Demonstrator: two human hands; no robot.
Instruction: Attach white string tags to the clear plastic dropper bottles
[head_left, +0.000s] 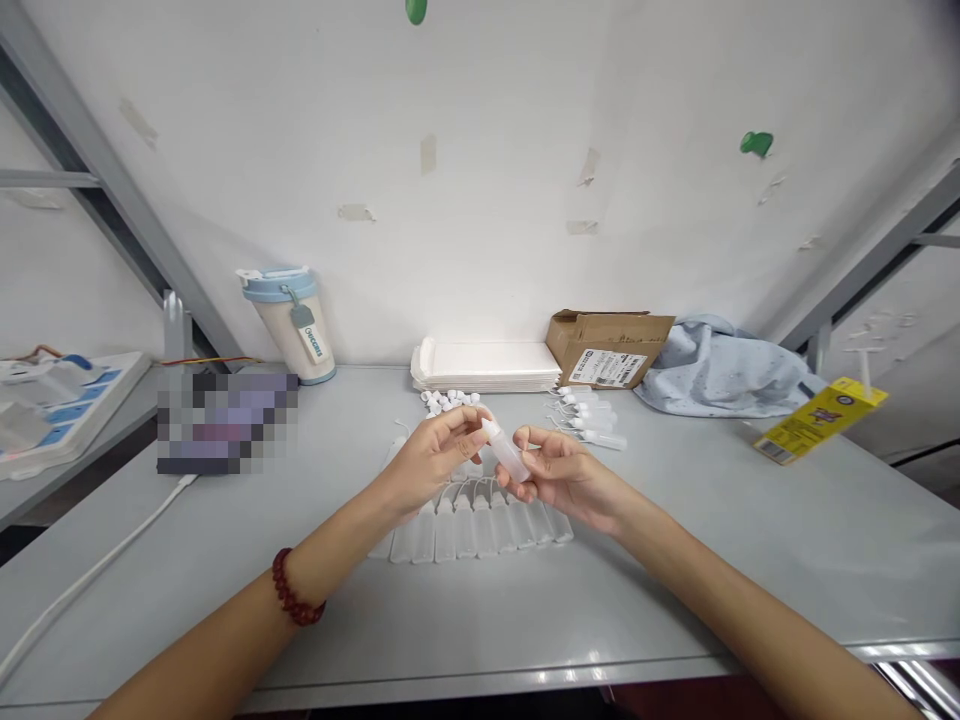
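Note:
A small translucent plastic dropper bottle (509,456) is held tilted between my two hands above the table. My left hand (442,445) pinches its white tip at the upper end. Around the lower body close the fingers of my right hand (559,465). Below lies a row of several similar bottles (480,530) side by side, with thin looped strings or straps near their tops. Behind my left hand sits a small pile of white caps (450,400), partly hidden. Several more bottles with white tops (596,415) lie to the right, beyond my right hand.
A stack of white flat boxes (487,365), a brown carton (611,345) and a light blue cloth (720,370) line the wall. At left stand a tumbler (292,325), a blurred-out device (225,425) with a white cable, and a power strip (75,410). A yellow box (821,420) is at right.

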